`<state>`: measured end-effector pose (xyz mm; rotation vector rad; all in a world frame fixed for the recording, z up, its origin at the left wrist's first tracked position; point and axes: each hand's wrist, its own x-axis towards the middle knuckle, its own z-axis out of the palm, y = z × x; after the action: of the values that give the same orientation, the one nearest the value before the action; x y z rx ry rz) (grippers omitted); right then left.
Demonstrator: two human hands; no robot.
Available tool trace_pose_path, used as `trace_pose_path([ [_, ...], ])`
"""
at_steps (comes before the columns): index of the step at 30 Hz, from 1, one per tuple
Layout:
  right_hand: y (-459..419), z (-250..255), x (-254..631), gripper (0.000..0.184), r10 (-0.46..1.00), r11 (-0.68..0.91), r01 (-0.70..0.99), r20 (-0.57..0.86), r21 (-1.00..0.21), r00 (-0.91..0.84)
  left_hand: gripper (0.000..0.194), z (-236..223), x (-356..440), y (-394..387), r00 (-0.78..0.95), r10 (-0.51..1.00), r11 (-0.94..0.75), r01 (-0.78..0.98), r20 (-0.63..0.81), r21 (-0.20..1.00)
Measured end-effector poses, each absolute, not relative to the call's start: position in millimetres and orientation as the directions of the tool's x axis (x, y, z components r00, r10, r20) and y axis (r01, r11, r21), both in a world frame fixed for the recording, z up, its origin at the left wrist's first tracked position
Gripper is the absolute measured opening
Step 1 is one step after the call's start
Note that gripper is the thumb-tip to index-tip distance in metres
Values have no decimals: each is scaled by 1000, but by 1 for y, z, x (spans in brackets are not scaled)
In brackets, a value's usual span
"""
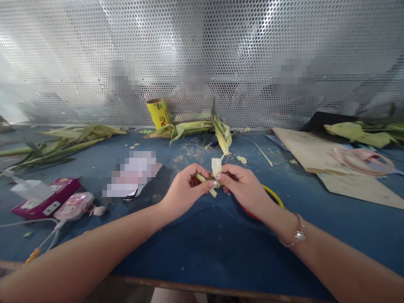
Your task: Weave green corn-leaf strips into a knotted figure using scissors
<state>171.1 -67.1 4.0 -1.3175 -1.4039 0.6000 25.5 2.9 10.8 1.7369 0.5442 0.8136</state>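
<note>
Both hands meet over the middle of the blue table, pinching a pale strip of corn husk [216, 166]. My left hand [189, 185] is closed on it, thumb and index finger pressed together, and a short folded end pokes out below the fingers. My right hand [237, 183] grips the strip's upright part between thumb and fingertips. Part of the husk is hidden by the fingers. Just beyond the hands lies a bundle of green corn husks [222, 136]. A yellow and red ring, perhaps a tape roll [274, 196], rests partly behind my right wrist.
A yellow cardboard tube [158, 113] stands against the perforated metal panel [221, 50]. More husks [72, 136] lie at left. A phone [132, 174], a purple power strip [59, 195] and a pink charger [75, 206] with cables are near my left arm. Brown cardboard [303, 151] lies at right.
</note>
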Motion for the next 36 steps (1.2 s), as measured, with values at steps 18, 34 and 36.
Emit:
trace_pose_path([
  [18, -70, 6, 158, 29, 938, 196, 58, 204, -979, 281, 26, 9, 26, 1, 611, 728, -387, -7, 310, 922],
  [34, -78, 10, 160, 13, 808, 479, 398, 570, -782, 147, 25, 9, 29, 4, 618, 749, -337, 42, 240, 941],
  [36, -77, 10, 159, 13, 842, 456, 384, 529, -803, 106, 25, 9, 28, 4, 625, 748, -316, 38, 224, 948],
])
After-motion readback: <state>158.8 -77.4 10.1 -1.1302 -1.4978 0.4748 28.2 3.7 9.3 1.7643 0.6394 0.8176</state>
